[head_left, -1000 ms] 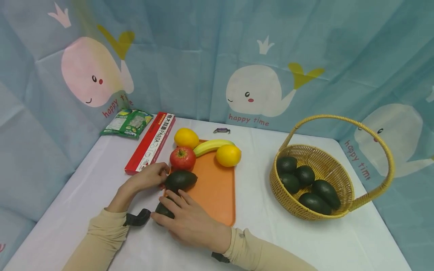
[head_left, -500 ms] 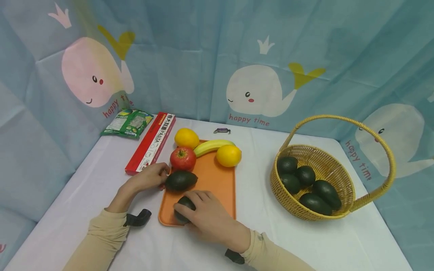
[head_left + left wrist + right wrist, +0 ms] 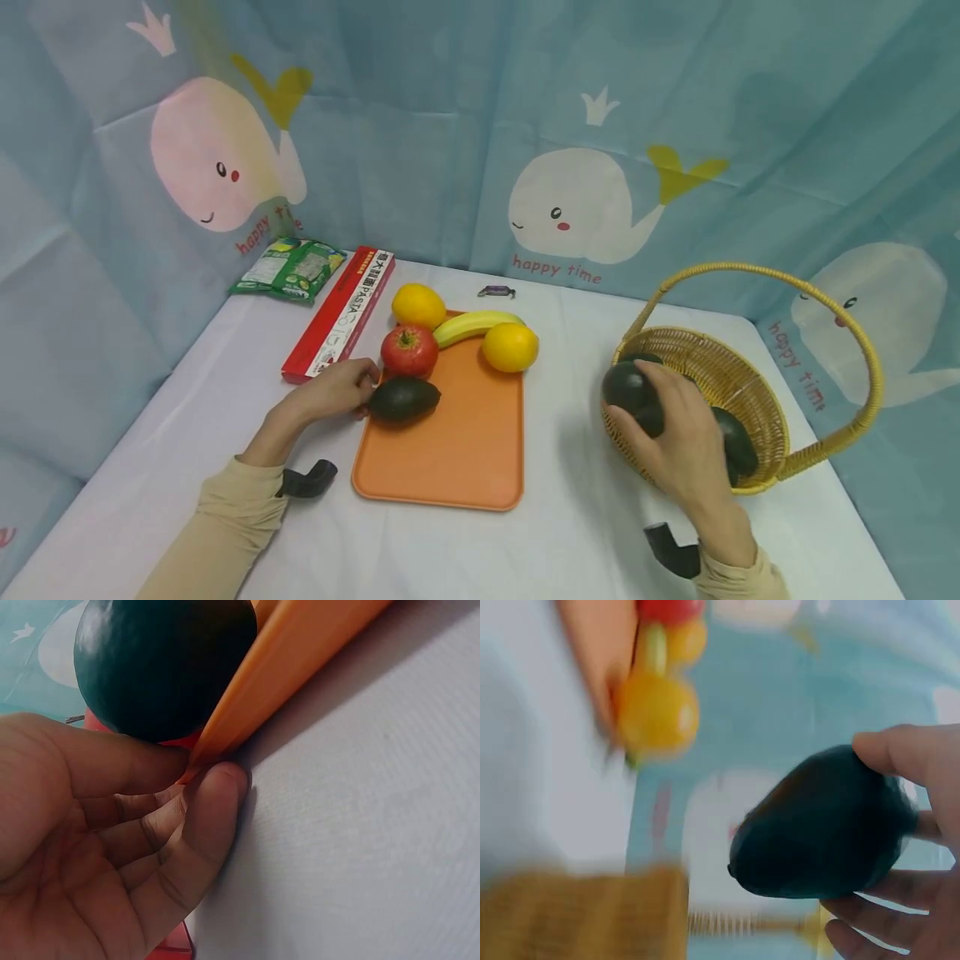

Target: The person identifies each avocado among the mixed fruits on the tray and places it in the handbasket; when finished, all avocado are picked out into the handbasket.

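Note:
In the right wrist view, my right hand (image 3: 686, 446) grips a dark green avocado (image 3: 825, 825) between thumb and fingers. The head view has that hand over the near left side of the wicker basket (image 3: 757, 387), partly covering other avocados inside. My left hand (image 3: 333, 392) pinches the left rim of the orange tray (image 3: 442, 467); the left wrist view shows thumb and fingertips at the tray's edge (image 3: 262, 675). Right beside those fingers, another avocado (image 3: 403, 400) lies on the tray.
On the tray's far half are a red pomegranate (image 3: 409, 351), a banana (image 3: 476, 325) and two lemons, one at its right edge (image 3: 510, 347). A pasta box (image 3: 341, 312), a green snack bag (image 3: 291, 269) and a wrapped candy (image 3: 497, 291) lie beyond. The basket's tall handle (image 3: 862, 350) arches upward.
My right hand has carried the avocado from the tray's near left corner rightward to the basket. The left hand has stayed at the tray's rim.

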Available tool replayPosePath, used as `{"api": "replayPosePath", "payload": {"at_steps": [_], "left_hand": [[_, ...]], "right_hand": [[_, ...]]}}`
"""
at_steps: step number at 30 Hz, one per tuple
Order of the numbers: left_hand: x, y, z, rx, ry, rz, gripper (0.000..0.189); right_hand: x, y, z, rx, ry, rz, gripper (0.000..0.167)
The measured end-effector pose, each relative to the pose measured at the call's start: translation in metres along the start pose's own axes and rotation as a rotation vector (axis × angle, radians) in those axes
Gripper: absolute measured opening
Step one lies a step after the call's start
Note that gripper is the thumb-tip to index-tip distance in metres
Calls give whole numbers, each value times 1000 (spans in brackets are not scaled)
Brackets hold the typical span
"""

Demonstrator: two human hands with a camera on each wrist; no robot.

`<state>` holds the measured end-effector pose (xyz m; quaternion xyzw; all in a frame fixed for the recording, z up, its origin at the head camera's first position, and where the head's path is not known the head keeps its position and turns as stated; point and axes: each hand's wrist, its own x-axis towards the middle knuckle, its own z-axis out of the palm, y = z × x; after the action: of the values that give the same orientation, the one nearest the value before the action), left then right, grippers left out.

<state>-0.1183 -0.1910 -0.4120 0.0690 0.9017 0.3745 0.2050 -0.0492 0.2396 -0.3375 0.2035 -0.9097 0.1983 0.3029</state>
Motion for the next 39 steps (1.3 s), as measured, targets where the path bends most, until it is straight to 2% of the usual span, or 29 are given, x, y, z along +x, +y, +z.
{"api": "replayPosePath", "payload": {"at_steps": [3, 6, 12, 18, 29, 36, 39], "left_hand": [[1, 1, -1, -7, -9, 11, 25], [1, 1, -1, -4, -6, 15, 25], [1, 0, -1, -8, -6, 4, 26], [1, 0, 0, -16, -5, -10, 26], [-2, 3, 0, -16, -10, -27, 26], [-1, 2, -1, 0, -1, -14, 25], [0, 1, -1, 0, -3, -10, 25]], "right_hand": [[-9, 26, -17, -49, 42, 90, 68], [-18, 43, -26, -86, 24, 165, 68], [-29, 56, -24, -162, -167, 313, 64], [-31, 60, -19, -194, -256, 391, 60], [-37, 74, -10, -267, -333, 385, 57], [-36, 73, -9, -268, -369, 425, 58], [-33, 69, -9, -267, -354, 432, 59]]}}
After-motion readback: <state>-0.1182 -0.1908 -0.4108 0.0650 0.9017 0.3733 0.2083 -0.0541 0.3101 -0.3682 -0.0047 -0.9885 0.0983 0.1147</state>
